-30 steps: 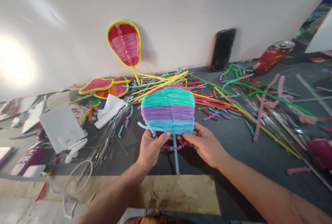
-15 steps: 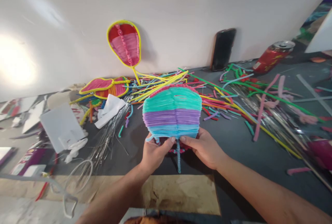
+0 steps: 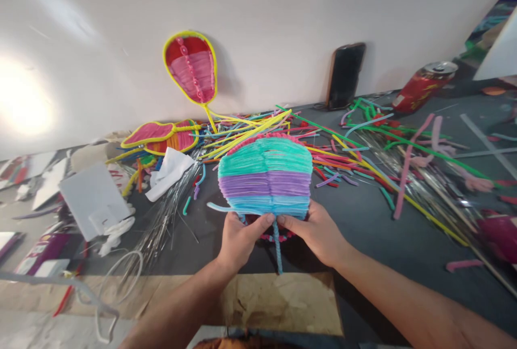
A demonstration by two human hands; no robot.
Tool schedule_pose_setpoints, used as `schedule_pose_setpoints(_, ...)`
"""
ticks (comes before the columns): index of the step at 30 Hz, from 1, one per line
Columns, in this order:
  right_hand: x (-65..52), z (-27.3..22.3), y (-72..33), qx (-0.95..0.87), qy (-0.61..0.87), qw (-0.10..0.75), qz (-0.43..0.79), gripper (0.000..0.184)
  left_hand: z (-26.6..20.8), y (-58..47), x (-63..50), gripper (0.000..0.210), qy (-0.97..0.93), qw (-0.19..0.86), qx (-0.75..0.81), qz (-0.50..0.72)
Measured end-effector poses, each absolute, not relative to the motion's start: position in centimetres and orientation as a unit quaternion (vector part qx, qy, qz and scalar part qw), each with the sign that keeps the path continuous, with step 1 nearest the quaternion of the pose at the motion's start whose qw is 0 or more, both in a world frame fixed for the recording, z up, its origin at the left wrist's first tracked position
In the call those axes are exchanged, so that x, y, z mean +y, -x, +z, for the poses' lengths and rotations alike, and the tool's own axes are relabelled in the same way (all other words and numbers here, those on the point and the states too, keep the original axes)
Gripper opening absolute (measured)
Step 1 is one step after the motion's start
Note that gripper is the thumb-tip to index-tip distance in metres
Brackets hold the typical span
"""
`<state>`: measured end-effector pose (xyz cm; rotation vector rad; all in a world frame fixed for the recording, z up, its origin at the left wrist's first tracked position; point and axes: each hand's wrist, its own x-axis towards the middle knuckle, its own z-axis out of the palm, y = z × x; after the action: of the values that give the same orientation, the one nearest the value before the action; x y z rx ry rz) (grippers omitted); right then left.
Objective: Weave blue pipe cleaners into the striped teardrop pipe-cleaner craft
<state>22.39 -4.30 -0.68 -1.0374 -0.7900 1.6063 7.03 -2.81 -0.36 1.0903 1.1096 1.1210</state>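
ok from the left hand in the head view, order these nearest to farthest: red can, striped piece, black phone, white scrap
1. Striped piece: touching, held in the left hand.
2. White scrap: beyond the hand, to its left.
3. Black phone: at the back, to the right.
4. Red can: farther right than the phone.

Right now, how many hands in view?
2: left hand and right hand, side by side, gripping the lower edge of the striped pipe-cleaner panel, each partly hidden behind it.
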Motion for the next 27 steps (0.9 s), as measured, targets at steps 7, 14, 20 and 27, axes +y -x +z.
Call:
schedule_pose_setpoints(7,-4.3,-1.5,-22.3,-0.297,0.350,0.529,0.714,0.027,-0.3,-6.7,-2.4,0.011,-0.480,0.569,0.486,0.457)
schedule_pose_setpoints(14,-4.3,-1.7,-22.3,-0.269,0.381,0.538,0.702,0.024,-0.3,-6.8,-2.5,0.019,-0.463,0.600,0.477,0.445)
schedule_pose_setpoints(20,-4.1,-1.1,-22.7,-0.274,0.342,0.516,0.736,0.024,-0.1,-6.7,-2.1,0.017,-0.430,0.610,0.480,0.462)
schedule_pose_setpoints(27,-3.9,-1.1,-23.4,-0.250,0.354,0.493,0.755,0.023,0.1,-6.1,-1.0,0.020,-0.373,0.600,0.492,0.508)
